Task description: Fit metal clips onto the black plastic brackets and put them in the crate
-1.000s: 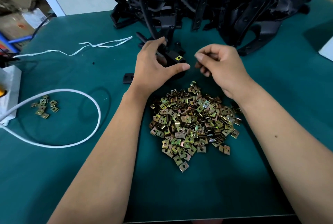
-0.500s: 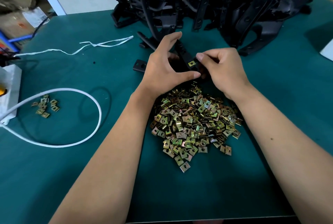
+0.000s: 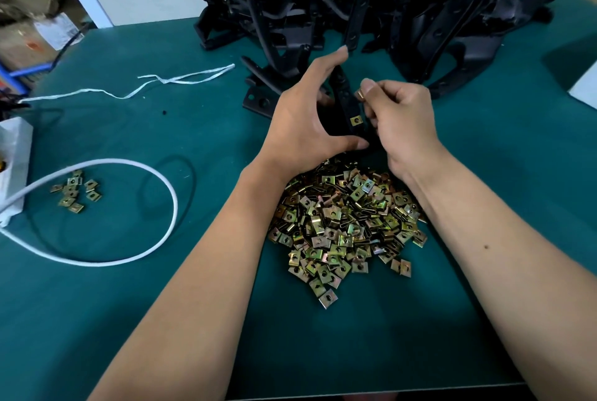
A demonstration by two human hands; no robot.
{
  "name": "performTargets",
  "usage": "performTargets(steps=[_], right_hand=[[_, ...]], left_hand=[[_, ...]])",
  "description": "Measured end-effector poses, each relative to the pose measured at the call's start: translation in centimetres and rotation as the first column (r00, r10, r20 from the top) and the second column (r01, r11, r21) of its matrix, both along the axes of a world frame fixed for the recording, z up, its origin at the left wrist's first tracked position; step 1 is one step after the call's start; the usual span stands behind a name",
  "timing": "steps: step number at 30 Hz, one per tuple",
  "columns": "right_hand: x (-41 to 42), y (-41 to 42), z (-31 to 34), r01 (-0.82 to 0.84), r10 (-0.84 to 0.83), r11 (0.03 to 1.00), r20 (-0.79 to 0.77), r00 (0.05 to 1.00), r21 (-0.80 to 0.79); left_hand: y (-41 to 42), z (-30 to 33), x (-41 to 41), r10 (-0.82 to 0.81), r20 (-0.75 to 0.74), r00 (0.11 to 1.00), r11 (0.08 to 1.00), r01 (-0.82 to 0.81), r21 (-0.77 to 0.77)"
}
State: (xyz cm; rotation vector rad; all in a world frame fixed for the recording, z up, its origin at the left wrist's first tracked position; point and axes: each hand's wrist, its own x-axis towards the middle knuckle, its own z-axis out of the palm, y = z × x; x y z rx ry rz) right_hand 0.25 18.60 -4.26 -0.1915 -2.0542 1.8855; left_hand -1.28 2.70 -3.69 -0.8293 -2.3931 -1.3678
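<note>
Metal clips [image 3: 347,223] lie in a loose pile on the green tabletop [image 3: 161,320], at the centre of the view between the two forearms. From this pile:

1. At 9 o'clock, well apart, a small cluster of clips [image 3: 75,191] lies inside the loop of a white cable [image 3: 155,239].
2. At 12 o'clock, just beyond the far edge of the pile, a black bracket [image 3: 344,103] is held upright between both hands.
3. The left hand [image 3: 307,119] grasps the bracket: thumb against the lower end, index finger extended along the upper part.
4. One fitted clip [image 3: 355,121] sits on the bracket near its lower end.
5. The right hand [image 3: 400,123] is clenched beside the bracket at 3 o'clock of it. Thumb and forefinger pinch a second clip [image 3: 360,95] against the bracket edge, above the fitted clip.
6. Further at 12 o'clock, a heap of black brackets [image 3: 403,3] occupies the far side of the tabletop.
7. At 10 o'clock, a white strip of twine [image 3: 181,79] lies flat on the tabletop.
8. At 9 o'clock, at the left edge, a white box [image 3: 14,148] connects to the cable.
</note>
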Motion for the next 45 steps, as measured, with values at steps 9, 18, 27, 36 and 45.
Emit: performTargets(steps=[9,18,27,36,45], right_hand=[[0.1,-0.1,-0.1,-0.072,0.072,0.994,0.004,0.997,-0.084],[0.6,-0.6,0.3,-0.056,0.059,0.992,0.023,0.998,-0.117],[0.9,-0.9,0.5,-0.035,0.035,0.999,-0.006,0.999,0.028],[0.8,-1.4,0.5,0.124,-0.123,0.992,-0.042,0.992,0.030],[0.9,-0.7,0.8,0.099,0.012,0.911,-0.268,0.963,0.400]], left_hand=[[0.2,-0.2,-0.1,-0.017,-0.024,1.000,1.000,0.017,-0.009],[0.5,-0.1,0.1,-0.030,-0.042,0.999,0.999,0.029,-0.020],[0.7,-0.3,0.0,-0.002,-0.047,0.999,0.997,-0.001,-0.076],[0.5,-0.4,0.0,0.057,0.027,0.998,0.998,-0.056,-0.026],[0.5,-0.1,0.1,0.059,0.047,0.997,0.996,-0.056,-0.071]])
